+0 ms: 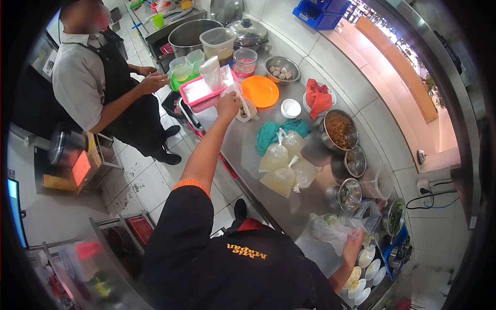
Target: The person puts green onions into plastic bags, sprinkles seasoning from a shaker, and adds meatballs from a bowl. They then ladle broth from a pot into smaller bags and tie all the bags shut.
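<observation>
At counter [238, 151] edge, hand [228, 105] grips bag [247, 110].

Yellow lettering [246, 251], upside down, illegible, on black shirt [206, 274]

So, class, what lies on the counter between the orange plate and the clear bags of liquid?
A crumpled teal cloth lies between the orange plate and the clear bags of liquid, as the head view shows.

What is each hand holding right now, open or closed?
Left hand: closed on a small plastic bag beside the pink basket.
Right hand: closed on a clear plastic bag.
</observation>
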{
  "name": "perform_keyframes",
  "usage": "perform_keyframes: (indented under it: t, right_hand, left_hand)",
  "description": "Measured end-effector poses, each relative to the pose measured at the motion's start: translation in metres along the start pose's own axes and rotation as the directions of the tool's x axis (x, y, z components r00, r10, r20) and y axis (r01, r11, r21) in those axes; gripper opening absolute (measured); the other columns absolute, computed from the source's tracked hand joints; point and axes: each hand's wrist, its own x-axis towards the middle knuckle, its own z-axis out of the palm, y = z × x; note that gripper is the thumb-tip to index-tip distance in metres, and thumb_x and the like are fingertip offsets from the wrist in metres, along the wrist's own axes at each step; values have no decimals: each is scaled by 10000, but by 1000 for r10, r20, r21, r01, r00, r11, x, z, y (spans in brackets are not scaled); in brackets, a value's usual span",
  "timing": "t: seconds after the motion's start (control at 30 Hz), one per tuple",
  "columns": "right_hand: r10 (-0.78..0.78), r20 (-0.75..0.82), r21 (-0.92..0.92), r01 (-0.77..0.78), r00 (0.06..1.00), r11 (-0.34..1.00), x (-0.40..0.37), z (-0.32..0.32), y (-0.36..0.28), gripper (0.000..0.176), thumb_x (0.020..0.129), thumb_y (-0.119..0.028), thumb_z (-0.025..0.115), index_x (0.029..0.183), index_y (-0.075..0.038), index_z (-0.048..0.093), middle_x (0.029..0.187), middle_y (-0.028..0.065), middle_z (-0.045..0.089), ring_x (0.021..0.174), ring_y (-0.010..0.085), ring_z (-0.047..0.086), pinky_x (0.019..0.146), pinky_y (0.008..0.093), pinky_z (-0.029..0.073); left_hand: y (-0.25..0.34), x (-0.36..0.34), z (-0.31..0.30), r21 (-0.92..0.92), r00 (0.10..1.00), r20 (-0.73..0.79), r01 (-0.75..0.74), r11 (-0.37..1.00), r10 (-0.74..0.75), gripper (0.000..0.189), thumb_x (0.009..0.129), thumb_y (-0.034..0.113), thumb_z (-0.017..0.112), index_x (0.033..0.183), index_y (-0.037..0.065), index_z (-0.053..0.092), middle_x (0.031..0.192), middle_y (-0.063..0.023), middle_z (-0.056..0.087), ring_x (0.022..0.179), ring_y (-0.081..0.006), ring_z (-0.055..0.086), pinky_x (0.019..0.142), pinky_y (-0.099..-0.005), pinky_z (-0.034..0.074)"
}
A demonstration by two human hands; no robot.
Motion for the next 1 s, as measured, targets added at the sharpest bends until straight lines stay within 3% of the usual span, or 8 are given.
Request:
perform_keyframes:
  t: [0.27, 0.4, 0.5, 0.67, 0.77, 0.8, 0.9, 1.0]
  right_hand:
    - [48, -76, -138, -58, 996, 989, -11, -11, 20, 135, 877, -51, 495, 994, 3, 457, 906, 102, 490, 880, 203, 480, 845, 309, 394]
    - [45, 26, -104, -42, 999, 994, -8, -9, 53, 79, 877, -47, 490, 927, -17, 436, 869, 95, 460, 855, 191, 469, 818, 302, 396]
    - [-6, 94, -72, 13, 996, 997, -3, -1, 56, 67, 879, -45, 493, 896, -40, 429, 844, 66, 437, 820, 159, 443, 784, 279, 388]
    - [74, 379, 218, -166, 923, 962, 15, 4, -8, 85, 891, -44, 498, 869, -79, 424, 819, -11, 392, 772, 83, 371, 718, 227, 348]
    - [-156, 433, 397, -32, 888, 917, 42, 10, -25, 99, 904, -45, 494, 863, -91, 417, 817, -35, 368, 771, 62, 349, 705, 212, 329]
    - [-208, 449, 415, 3, 869, 910, 52, 11, -32, 101, 909, -47, 491, 862, -92, 414, 817, -37, 363, 774, 62, 349, 706, 214, 330]
    - [-318, 513, 509, 16, 798, 861, 73, 35, -46, 103, 922, -55, 487, 864, -91, 410, 817, -39, 359, 779, 64, 348, 711, 214, 328]
    - [-358, 543, 533, 18, 759, 846, 75, 67, -61, 100, 926, -58, 486, 867, -88, 411, 813, -36, 359, 780, 67, 348, 712, 215, 328]
  left_hand:
    - [-13, -44, -8, -162, 996, -42, -89, 983, 83, 792, 682, 268, 793, 1344, 93, 396, 1199, -195, 573, 1126, -351, 544, 958, -463, 390]
    - [-27, -118, -16, -201, 994, -59, 79, 976, -93, 823, 695, 255, 799, 1353, 44, 354, 1225, -216, 527, 1117, -363, 531, 934, -433, 419]
    - [-53, -209, -20, -345, 975, -221, -109, 932, 32, 731, 755, 218, 753, 1336, 5, 364, 1188, -216, 536, 1083, -365, 541, 923, -411, 425]
    - [-155, -455, -25, 19, 975, 92, 201, 979, -202, 677, 822, 221, 650, 1382, 12, 331, 1254, -235, 514, 1177, -371, 487, 967, -479, 390]
    - [-189, -591, -71, 466, 400, 550, 582, 667, -733, 826, 782, 291, 703, 1405, 7, 240, 1102, -277, 594, 1042, -414, 573, 871, -453, 480]
    - [-216, -652, -75, 393, 465, 450, 663, 637, -762, 708, 781, 316, 708, 1343, 19, 396, 1032, -252, 634, 1030, -368, 596, 860, -430, 484]
    - [-216, -733, -128, 469, 196, 483, 765, 441, -854, 642, 789, 313, 700, 1299, 29, 434, 1022, -239, 641, 1019, -359, 602, 855, -422, 484]
    - [-202, -763, -148, 460, 86, 514, 812, 358, -854, 576, 796, 311, 692, 1254, 38, 473, 1012, -226, 648, 1008, -350, 608, 851, -415, 484]
